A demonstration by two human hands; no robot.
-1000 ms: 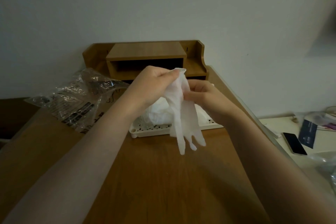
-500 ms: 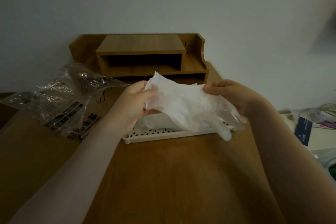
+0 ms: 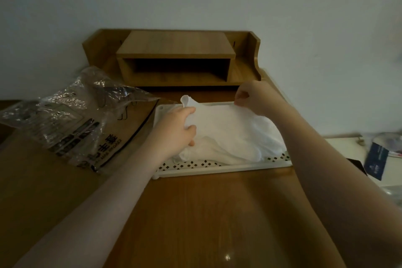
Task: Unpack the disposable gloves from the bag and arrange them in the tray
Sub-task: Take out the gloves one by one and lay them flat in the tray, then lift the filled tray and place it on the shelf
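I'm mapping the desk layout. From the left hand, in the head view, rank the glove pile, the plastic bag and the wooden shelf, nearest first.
From the left hand:
1. Glove pile, under its fingers, in the tray.
2. Plastic bag, to its left on the desk.
3. Wooden shelf, behind, against the wall.

White translucent gloves [image 3: 228,135] lie in a white tray [image 3: 217,168] with diamond-patterned holes; the clear bag [image 3: 71,124] bears black print; the desk [image 3: 206,213] is brown woodgrain.
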